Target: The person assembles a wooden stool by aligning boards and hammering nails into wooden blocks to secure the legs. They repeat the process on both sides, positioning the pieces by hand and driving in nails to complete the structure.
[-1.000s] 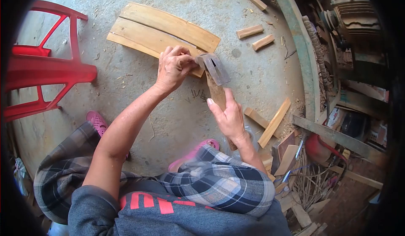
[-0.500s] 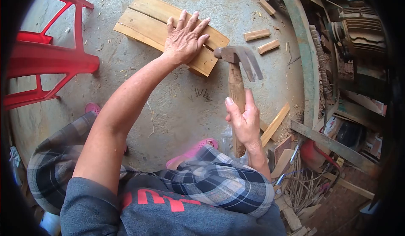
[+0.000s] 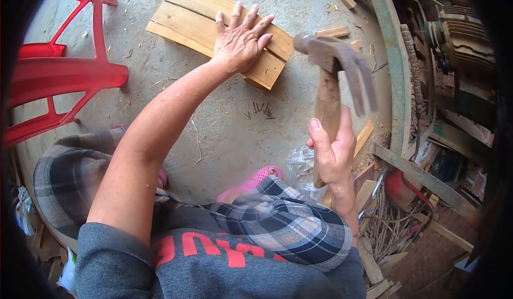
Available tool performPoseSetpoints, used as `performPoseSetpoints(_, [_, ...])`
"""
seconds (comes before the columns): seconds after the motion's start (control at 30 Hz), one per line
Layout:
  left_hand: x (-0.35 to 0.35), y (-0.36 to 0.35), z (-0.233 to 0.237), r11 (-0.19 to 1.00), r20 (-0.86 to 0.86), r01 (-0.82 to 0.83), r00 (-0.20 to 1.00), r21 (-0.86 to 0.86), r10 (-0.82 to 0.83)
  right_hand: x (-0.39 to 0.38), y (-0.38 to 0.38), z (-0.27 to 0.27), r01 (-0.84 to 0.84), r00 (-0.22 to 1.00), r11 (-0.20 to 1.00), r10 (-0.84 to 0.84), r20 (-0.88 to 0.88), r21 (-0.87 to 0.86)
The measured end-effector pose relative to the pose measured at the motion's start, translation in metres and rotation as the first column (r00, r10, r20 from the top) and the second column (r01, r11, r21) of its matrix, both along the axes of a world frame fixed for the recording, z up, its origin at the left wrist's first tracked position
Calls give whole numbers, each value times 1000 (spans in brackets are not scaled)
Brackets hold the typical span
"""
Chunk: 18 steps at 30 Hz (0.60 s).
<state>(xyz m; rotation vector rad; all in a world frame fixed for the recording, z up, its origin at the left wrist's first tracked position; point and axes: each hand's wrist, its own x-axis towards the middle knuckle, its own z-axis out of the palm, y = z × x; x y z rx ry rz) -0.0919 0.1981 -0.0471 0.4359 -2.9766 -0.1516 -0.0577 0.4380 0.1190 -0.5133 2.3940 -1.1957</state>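
My left hand lies flat with its fingers spread on a low piece made of light wooden boards, which rests on the concrete floor. My right hand is wrapped round the wooden handle of a claw hammer. The hammer's metal head is raised to the right of the boards, apart from them, its claw toward the right. Several nails lie loose on the floor below the piece.
A red plastic chair lies at the left. Small wood blocks are on the floor beyond the hammer. At the right are a metal frame, a motor and a heap of sticks. A clear plastic bag lies near my right wrist.
The hammer and my right hand have moved to the right and look larger, nearer the camera. My left hand remains spread on the boards. The view has shifted slightly.
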Motion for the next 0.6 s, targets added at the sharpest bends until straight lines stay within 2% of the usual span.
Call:
performPoseSetpoints(0.03, [0, 0, -1, 1000, 6, 0, 1000, 7, 0, 1, 0, 5, -6, 998, 994, -2, -68, -113])
performPoseSetpoints(0.07, [1, 0, -1, 1000, -4, 3, 1000, -3, -3, 1, 2, 7, -37, 998, 989, 30, -48, -141])
performPoseSetpoints(0.1, [0, 0, -1, 1000, -18, 6, 1000, -17, -7, 0, -1, 7, -39, 998, 989, 32, -47, -140])
performPoseSetpoints(0.17, [3, -1, 2, 1000, -42, 5, 999, -10, -5, -3, -11, 7, 14, 997, 994, -5, 83, -106])
performPoseSetpoints(0.2, [5, -3, -2, 995, -96, 73, 993, 63, -67, -5, -12, 3, 21, 988, 997, -10, 156, -70])
performPoseSetpoints(0.3, [23, -18, 3, 907, -233, 350, 926, 234, -297, -6, 3, -25, 68, 980, 997, -63, 191, -22])
performPoseSetpoints(0.37, [47, -18, 17, 851, -156, 457, 889, 259, -430, -5, 8, -33, 73, 973, 997, -69, 220, -8])
performPoseSetpoints(0.4, [54, -11, 14, 847, -146, 458, 889, 272, -434, -5, 8, -36, 101, 968, 995, -95, 233, -15])
performPoseSetpoints(0.47, [64, -3, 8, 860, -256, 458, 879, 225, -402, -3, 10, -43, 123, 962, 992, -114, 249, -21])
performPoseSetpoints(0.57, [67, 1, 7, 868, -220, 429, 898, 252, -380, -1, 7, -51, 68, 965, 998, -62, 257, -13])
performPoseSetpoints(0.6, [66, 1, 7, 854, -257, 433, 894, 290, -367, 1, 5, -50, 45, 964, 999, -47, 261, 14])
